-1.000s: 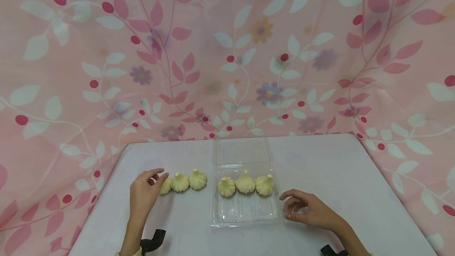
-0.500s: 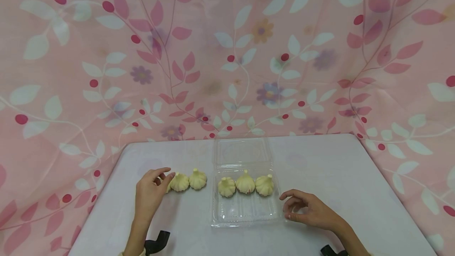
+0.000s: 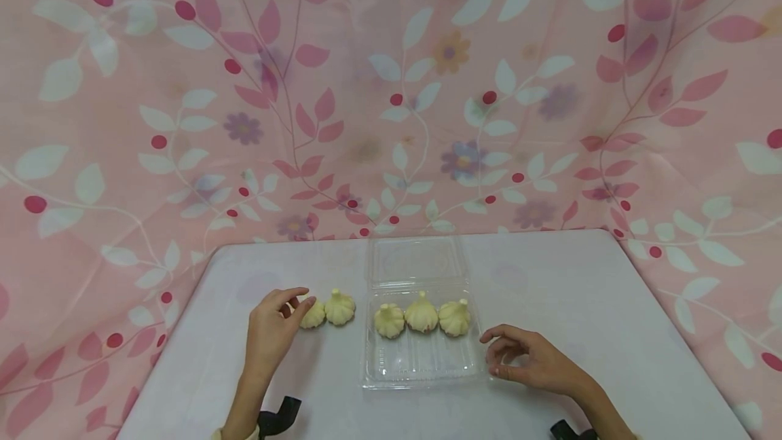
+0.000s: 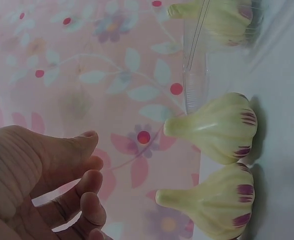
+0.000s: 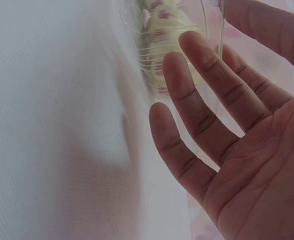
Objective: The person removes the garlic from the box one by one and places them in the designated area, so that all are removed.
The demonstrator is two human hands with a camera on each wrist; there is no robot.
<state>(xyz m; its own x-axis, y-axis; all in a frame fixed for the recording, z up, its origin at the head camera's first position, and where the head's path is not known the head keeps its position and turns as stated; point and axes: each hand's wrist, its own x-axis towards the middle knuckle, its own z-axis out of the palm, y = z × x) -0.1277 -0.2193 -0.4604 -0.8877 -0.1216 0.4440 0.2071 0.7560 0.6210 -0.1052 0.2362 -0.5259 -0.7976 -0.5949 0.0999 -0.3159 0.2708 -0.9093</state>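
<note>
My left hand (image 3: 275, 324) hovers at the left end of a row of pale garlic bulbs on the table, its fingers loosely bent and holding nothing. Two bulbs of that row show: one garlic bulb (image 3: 313, 316) partly behind the fingertips, another garlic bulb (image 3: 340, 309) to its right. The left wrist view has both bulbs apart from the fingers, purple streaks at their bases. A clear plastic clamshell box (image 3: 421, 367) stands open, with three garlic bulbs (image 3: 421, 316) lined up inside. Just right of it, my right hand (image 3: 531, 362) is relaxed and holds nothing.
The box's clear lid (image 3: 417, 262) lies folded back toward the far edge. A white cloth (image 3: 550, 284) covers the table. Behind it hangs a pink curtain (image 3: 342, 121) with leaves and flowers. Dark wrist mounts (image 3: 280, 416) sit on both arms.
My left hand has moved right along the garlic row, covering the leftmost bulb and part of the middle one. The right hand, box and bulbs have stayed in place.
</note>
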